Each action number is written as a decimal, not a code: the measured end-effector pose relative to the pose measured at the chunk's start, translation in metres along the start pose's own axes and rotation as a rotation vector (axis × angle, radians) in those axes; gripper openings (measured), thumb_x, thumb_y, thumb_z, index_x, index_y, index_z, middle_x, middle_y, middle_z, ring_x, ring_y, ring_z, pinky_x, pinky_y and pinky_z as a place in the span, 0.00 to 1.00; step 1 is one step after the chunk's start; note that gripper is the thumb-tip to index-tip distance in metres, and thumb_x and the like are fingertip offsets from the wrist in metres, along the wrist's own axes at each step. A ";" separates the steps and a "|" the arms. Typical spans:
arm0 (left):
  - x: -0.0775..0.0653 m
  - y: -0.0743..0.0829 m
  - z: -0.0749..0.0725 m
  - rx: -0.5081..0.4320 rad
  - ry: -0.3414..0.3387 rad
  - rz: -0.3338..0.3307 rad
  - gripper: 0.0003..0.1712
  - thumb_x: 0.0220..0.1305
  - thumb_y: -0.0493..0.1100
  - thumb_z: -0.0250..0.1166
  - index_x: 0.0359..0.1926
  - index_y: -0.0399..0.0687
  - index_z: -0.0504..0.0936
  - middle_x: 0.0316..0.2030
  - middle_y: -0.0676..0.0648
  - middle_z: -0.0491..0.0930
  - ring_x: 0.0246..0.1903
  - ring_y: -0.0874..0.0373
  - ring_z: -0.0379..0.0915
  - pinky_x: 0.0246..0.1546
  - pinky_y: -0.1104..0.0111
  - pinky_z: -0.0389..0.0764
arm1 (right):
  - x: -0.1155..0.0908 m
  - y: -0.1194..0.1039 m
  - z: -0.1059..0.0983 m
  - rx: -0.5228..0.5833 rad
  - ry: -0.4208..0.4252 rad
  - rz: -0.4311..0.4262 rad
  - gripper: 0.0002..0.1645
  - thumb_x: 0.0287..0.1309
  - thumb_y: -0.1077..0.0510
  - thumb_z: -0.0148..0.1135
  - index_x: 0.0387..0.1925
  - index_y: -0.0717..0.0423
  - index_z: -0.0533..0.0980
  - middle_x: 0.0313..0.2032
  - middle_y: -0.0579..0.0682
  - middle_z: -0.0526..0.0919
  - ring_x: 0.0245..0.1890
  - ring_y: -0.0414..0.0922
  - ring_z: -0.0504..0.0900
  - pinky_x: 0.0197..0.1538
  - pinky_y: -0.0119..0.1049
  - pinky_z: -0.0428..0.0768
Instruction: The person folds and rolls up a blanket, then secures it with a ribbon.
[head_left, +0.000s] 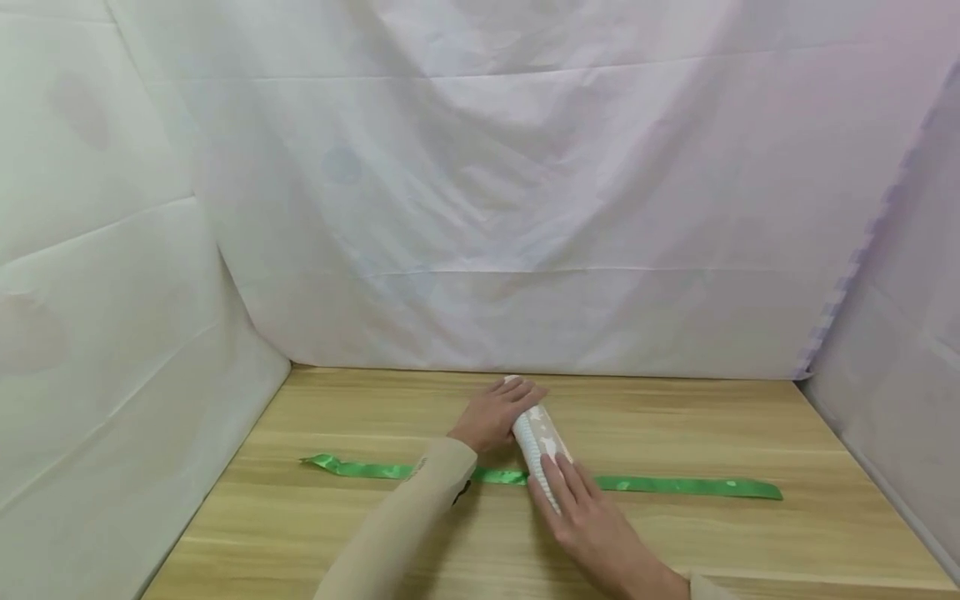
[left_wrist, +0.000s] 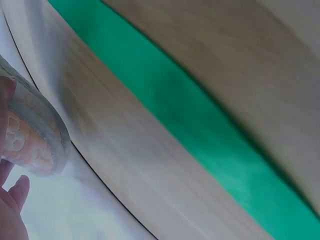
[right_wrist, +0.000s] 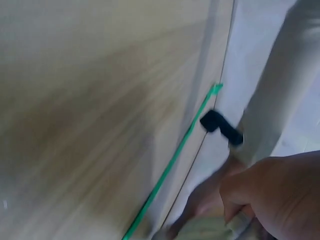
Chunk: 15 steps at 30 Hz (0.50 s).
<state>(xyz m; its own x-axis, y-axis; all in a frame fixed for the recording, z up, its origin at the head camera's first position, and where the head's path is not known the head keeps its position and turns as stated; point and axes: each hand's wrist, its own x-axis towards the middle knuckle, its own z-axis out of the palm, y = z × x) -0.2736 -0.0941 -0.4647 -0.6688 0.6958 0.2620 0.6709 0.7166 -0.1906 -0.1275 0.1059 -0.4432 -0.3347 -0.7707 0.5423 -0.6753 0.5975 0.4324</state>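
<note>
A rolled cloth [head_left: 542, 433], white and beige with pale star shapes, lies slantwise across the green ribbon [head_left: 682, 486] in the head view. My left hand [head_left: 491, 415] grips its far end, with the fingers over the top. In the left wrist view the rounded end of the rolled cloth [left_wrist: 37, 132] shows orange patches beside the fingers. My right hand [head_left: 588, 512] holds the near end, fingers along its right side. The right wrist view has the thumb of the right hand [right_wrist: 275, 195] bent against the rolled cloth [right_wrist: 207, 229]. The ribbon's middle is hidden under the roll and left forearm.
The wood-grain table [head_left: 360, 417] carries the ribbon laid out from left to right. White curtains [head_left: 480, 208] hang behind the table and at both sides. A small black device [right_wrist: 215, 121] sits at the left wrist, by the beige sleeve [right_wrist: 280, 75].
</note>
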 end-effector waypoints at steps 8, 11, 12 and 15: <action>0.017 0.016 0.005 0.043 0.026 0.046 0.46 0.58 0.48 0.74 0.74 0.56 0.61 0.69 0.51 0.69 0.70 0.56 0.62 0.69 0.61 0.65 | 0.001 -0.012 -0.001 -0.062 0.083 -0.006 0.38 0.76 0.70 0.21 0.40 0.58 0.85 0.48 0.65 0.83 0.47 0.59 0.84 0.45 0.49 0.84; 0.019 0.020 0.010 0.059 0.005 0.065 0.42 0.63 0.47 0.70 0.75 0.56 0.61 0.69 0.50 0.69 0.70 0.56 0.62 0.69 0.61 0.64 | -0.003 -0.016 0.006 -0.082 0.097 -0.010 0.37 0.76 0.70 0.22 0.39 0.58 0.84 0.47 0.65 0.84 0.46 0.58 0.84 0.45 0.49 0.84; 0.019 0.021 0.011 0.067 -0.003 0.073 0.41 0.65 0.47 0.68 0.75 0.56 0.60 0.70 0.50 0.68 0.70 0.56 0.62 0.69 0.61 0.64 | -0.005 -0.017 0.008 -0.085 0.100 -0.015 0.37 0.76 0.70 0.23 0.39 0.58 0.84 0.46 0.65 0.84 0.46 0.58 0.84 0.45 0.49 0.84; 0.021 0.024 0.012 0.098 -0.025 0.093 0.38 0.68 0.44 0.65 0.75 0.56 0.59 0.71 0.50 0.66 0.71 0.56 0.61 0.70 0.61 0.62 | -0.009 -0.020 0.015 -0.080 0.103 -0.025 0.36 0.76 0.69 0.23 0.39 0.57 0.84 0.46 0.64 0.84 0.46 0.58 0.84 0.46 0.48 0.84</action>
<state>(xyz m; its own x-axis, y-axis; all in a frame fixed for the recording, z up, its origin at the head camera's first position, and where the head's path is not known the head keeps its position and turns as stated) -0.2755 -0.0621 -0.4754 -0.6137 0.7597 0.2149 0.6968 0.6491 -0.3051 -0.1212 0.0974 -0.4676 -0.2463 -0.7613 0.5998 -0.6267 0.5972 0.5006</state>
